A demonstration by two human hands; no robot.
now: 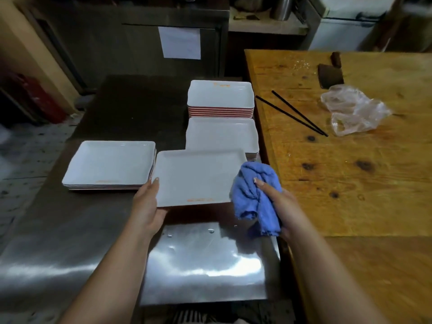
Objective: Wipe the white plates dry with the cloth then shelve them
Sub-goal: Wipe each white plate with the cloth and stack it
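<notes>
My left hand [147, 206] grips the near left edge of a white rectangular plate [196, 176], held above the steel counter. My right hand [278, 202] holds a bunched blue cloth [252, 195] against the plate's right edge. A low stack of white plates [109, 164] lies to the left. Two taller stacks stand behind, one close [222, 134] and one further back [221, 94].
The steel counter [201, 260] carries a few water drops. On the right a wooden table [350, 174] holds two black chopsticks [292, 113], a crumpled clear plastic bag [353, 111] and a dark cleaver [330, 74]. A dark cabinet with a paper sheet [180, 42] stands behind.
</notes>
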